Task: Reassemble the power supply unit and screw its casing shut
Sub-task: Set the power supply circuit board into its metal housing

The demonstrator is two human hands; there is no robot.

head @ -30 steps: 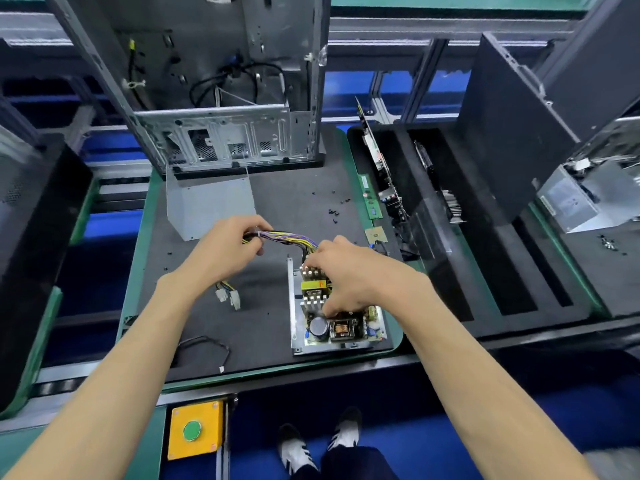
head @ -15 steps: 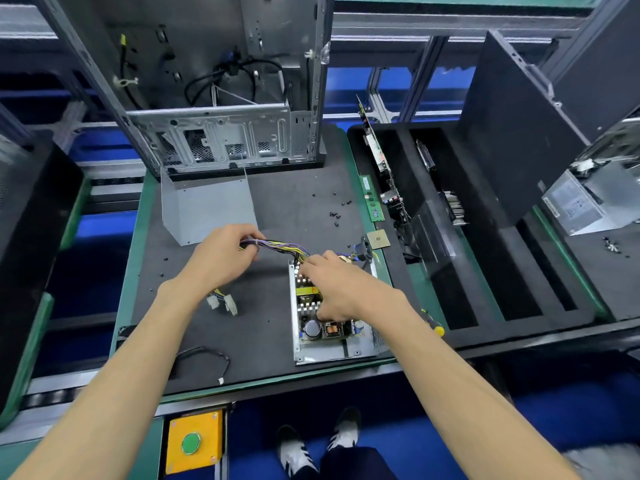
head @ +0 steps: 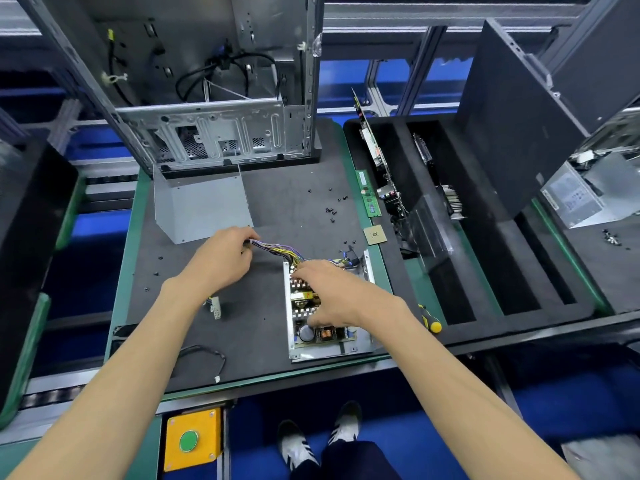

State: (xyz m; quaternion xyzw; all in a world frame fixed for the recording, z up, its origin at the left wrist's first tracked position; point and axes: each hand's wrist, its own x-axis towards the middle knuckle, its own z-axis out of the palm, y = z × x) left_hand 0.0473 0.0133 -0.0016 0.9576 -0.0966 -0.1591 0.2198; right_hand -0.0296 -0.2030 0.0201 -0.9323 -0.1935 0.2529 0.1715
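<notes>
- Head view: the opened power supply unit (head: pixel 323 327) lies flat on the dark mat (head: pixel 277 202), at the mat's near right corner; its circuit board faces up inside a shallow metal tray.
- The right hand (head: pixel 332 294) lies on top of the board, palm down, fingers spread and slightly bent over the components; whether they pinch anything under the palm cannot be told.
- The left hand (head: pixel 223 259) is left of the power supply unit, its fingers curled around the bundle of coloured wires (head: pixel 277 249) that runs from the unit's far end.
- A white connector (head: pixel 215 306) lies on the mat left of the unit, partly hidden by the left forearm.
- The grey bent casing cover (head: pixel 201 206) stands on the mat, beyond and left of the unit.
- Small black screws (head: pixel 330 212) lie scattered on the mat beyond the unit.
- A yellow-handled screwdriver (head: pixel 429 318) lies just right of the unit, on the green table edge.
- A computer case (head: pixel 221 133) stands open at the far side of the mat, well beyond the unit.
- A loose black cable (head: pixel 204 355) lies on the mat near its front edge, left of the unit.
</notes>
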